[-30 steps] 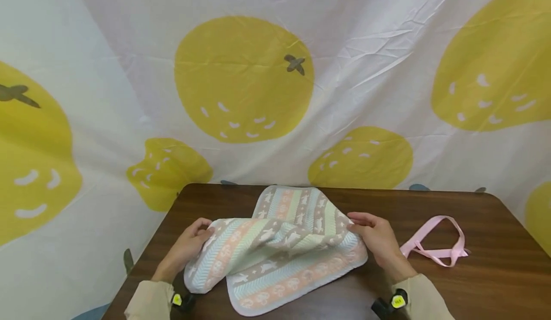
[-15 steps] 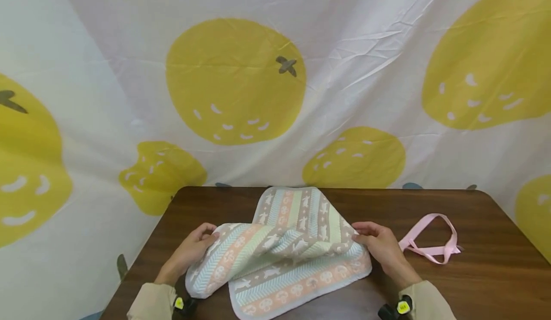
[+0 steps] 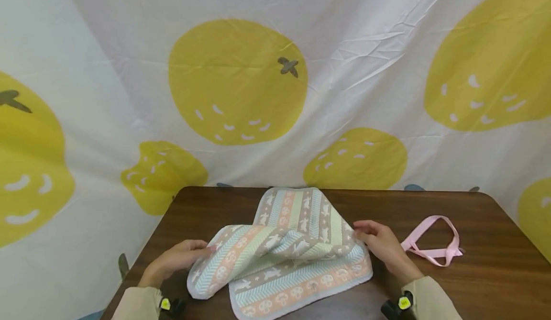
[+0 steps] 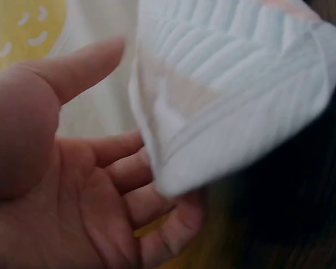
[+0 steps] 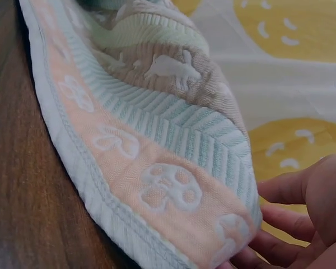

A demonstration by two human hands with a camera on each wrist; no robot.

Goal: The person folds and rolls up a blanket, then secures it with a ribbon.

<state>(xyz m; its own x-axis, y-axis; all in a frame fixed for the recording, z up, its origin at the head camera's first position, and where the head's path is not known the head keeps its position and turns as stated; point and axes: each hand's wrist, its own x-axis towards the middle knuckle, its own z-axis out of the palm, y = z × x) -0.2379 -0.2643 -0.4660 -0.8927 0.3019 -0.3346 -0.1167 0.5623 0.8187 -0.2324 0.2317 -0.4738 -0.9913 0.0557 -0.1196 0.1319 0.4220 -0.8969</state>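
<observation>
One striped cloth (image 3: 301, 250) between left fingers (image 4: 131, 172), right fingers (image 5: 288, 222).

Head view: forward, down over wood-grain table (image 3: 495, 281). Wrist views: close in; both share striped cloth (image 5: 157, 145), fruit-print curtain (image 3: 344, 95) behind.

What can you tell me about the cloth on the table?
The cloth is striped in peach, green, blue and grey-brown, with white rabbits and mushroom-like shapes and a pale stitched border. It looks quilted. It lies rumpled on the table, partly folded over itself. The left hand has fingers behind one corner, thumb apart; the right hand has fingers at its right edge.
</observation>
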